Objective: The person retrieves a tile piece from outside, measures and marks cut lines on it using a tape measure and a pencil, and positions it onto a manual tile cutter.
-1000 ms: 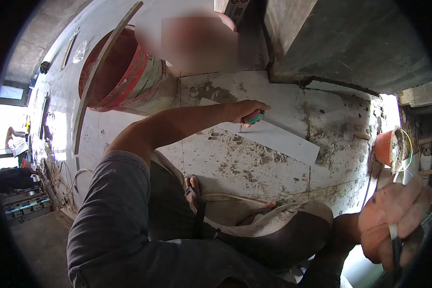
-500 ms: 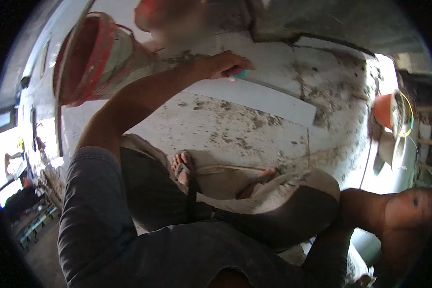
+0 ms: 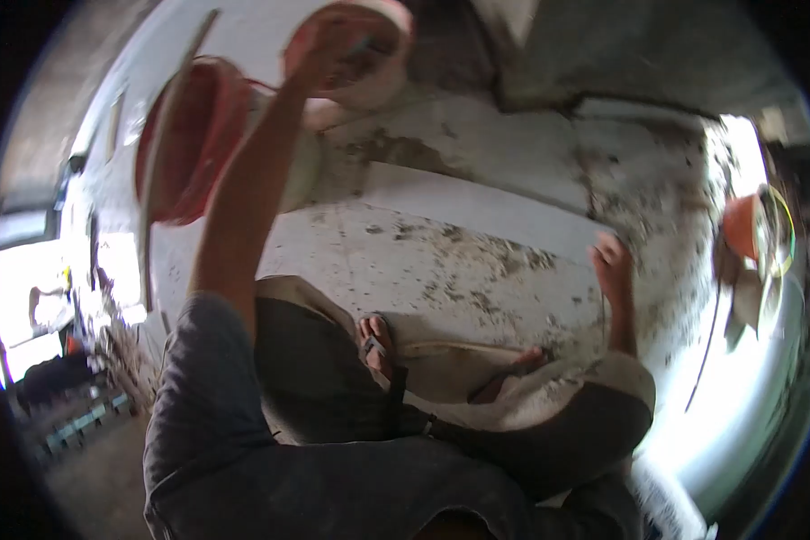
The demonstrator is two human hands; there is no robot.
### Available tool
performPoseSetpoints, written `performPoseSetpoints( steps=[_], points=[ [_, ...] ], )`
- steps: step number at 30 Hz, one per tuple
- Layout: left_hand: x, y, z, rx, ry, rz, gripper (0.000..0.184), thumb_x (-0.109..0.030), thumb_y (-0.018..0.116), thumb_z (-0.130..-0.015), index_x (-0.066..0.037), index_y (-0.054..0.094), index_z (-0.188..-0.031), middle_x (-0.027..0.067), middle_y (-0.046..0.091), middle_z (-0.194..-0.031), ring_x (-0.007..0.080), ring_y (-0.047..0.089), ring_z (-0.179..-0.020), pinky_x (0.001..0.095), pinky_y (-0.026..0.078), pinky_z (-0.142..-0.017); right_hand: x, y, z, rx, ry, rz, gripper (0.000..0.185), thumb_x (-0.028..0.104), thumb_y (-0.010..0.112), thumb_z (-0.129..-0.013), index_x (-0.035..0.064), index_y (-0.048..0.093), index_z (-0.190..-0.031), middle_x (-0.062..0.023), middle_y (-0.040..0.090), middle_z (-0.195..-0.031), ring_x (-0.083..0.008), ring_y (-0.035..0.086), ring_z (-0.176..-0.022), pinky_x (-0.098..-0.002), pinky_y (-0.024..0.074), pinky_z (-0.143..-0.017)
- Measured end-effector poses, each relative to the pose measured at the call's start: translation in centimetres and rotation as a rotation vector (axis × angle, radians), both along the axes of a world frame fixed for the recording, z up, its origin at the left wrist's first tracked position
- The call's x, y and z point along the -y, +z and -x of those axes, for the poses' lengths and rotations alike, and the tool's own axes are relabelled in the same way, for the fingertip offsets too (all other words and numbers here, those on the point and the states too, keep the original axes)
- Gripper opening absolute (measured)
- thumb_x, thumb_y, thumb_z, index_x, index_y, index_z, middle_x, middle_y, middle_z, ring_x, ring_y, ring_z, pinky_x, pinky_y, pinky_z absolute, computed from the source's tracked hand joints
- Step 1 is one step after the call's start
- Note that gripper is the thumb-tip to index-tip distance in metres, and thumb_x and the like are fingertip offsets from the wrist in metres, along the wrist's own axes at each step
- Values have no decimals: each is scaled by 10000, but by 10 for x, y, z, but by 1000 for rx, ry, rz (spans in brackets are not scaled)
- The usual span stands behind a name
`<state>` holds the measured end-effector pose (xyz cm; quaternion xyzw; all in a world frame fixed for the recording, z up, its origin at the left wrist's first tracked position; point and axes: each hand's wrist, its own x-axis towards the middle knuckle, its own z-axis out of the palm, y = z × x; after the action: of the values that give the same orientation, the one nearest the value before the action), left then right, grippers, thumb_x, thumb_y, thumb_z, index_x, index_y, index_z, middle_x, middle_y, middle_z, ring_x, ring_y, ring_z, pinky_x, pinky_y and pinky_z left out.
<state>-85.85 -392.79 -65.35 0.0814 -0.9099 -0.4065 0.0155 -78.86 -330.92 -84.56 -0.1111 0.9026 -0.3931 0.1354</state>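
Observation:
My left hand reaches into a red bucket at the top of the head view. It is blurred, closed around a small bluish piece that looks like a sponge. A long white panel lies slanting across the dirty floor in front of my feet. At its right end is my right hand, fingers curled in. Whether those fingers grip the panel's corner or only rest by it is not visible.
Left of my forearm a larger red bucket lies tilted, with a pole across it. An orange bucket stands at the far right beside a bright patch. Dirt crumbs are scattered over the pale floor near my sandalled foot.
My left hand has gone from above the panel up into the bucket, which shows more fully now. My right hand has come from beside my knee to the panel's right end.

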Motion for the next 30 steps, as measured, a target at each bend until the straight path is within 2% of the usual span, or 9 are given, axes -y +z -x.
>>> performPoseSetpoints(
  steps=[3, 8, 13, 16, 20, 21, 25, 27, 30],
  points=[
    [-9, -18, 3, 76, 52, 185, 421, -298, 638, -909, -108, 587, -1282, 117, 660, -1107, 257, 635, -1022, 365, 515, -879, 21, 4, -6, -138, 161, -257, 670, 205, 764, -754, 43, 508, -1351, -230, 548, -1296, -398, 520, -1212, -480, 422, -1024],
    [-56, -61, 12, -235, -242, 671, 374, -250, 606, -917, -95, 590, -1257, 164, 653, -1130, 310, 623, -1073, 408, 518, -872, 27, 8, 8, -156, 389, -755, 1058, 309, 830, -716, 157, 188, -1544, -187, 265, -1534, -380, 303, -1405, -572, 291, -1121],
    [-211, -151, -39, 87, -602, 411, 462, -335, 633, -902, -58, 576, -1268, 209, 584, -1272, 366, 559, -1178, 465, 441, -1008, 21, 25, 23, -24, 400, -827, 1150, 312, 842, -705, 183, 91, -1566, -192, 224, -1555, -400, 240, -1430, -584, 216, -1155],
    [-267, -184, -70, 312, -752, 618, 765, -486, 659, -846, -36, 419, -1417, 221, 444, -1426, 361, 400, -1346, 509, 355, -1080, 10, 73, 4, 54, 121, -655, 1145, 310, 841, -712, 157, 92, -1564, -222, 244, -1542, -429, 215, -1433, -577, 222, -1153],
    [-265, -228, -79, 99, -757, 717, 982, -502, 804, -700, -37, 360, -1442, 246, 423, -1404, 400, 396, -1314, 519, 333, -1078, -9, 260, -68, 72, -468, 0, 827, 296, 763, -823, 79, 325, -1490, -249, 482, -1383, -374, 465, -1303, -488, 386, -1073],
    [-268, -222, -64, 257, -764, 626, 994, -466, 848, -651, -31, 376, -1410, 223, 428, -1395, 387, 385, -1315, 534, 349, -1044, -6, 299, -87, 87, -612, 146, 758, 282, 752, -834, 62, 386, -1460, -233, 564, -1306, -343, 555, -1228, -454, 444, -1029],
    [-279, -219, -43, 325, -733, 562, 1036, -423, 918, -540, -18, 404, -1343, 215, 500, -1274, 396, 463, -1224, 549, 405, -966, 25, 372, -162, -309, -679, -120, 551, 169, 728, -844, -6, 524, -1326, -186, 612, -1195, -290, 604, -1141, -396, 493, -953],
    [-281, -218, -39, 338, -752, 611, 977, -357, 932, -538, 6, 434, -1297, 228, 539, -1227, 396, 516, -1175, 514, 456, -915, 37, 372, -171, -269, -697, -218, 524, 184, 734, -829, 12, 556, -1291, -196, 622, -1172, -315, 626, -1097, -409, 506, -920],
    [-266, -251, -33, 298, -699, 238, 821, -289, 921, -570, 34, 497, -1194, 238, 606, -1061, 394, 599, -1033, 464, 498, -820, 28, 371, -170, -193, -826, -247, 488, 193, 730, -808, 41, 585, -1248, -200, 638, -1107, -359, 655, -991, -444, 524, -846]
  ],
)
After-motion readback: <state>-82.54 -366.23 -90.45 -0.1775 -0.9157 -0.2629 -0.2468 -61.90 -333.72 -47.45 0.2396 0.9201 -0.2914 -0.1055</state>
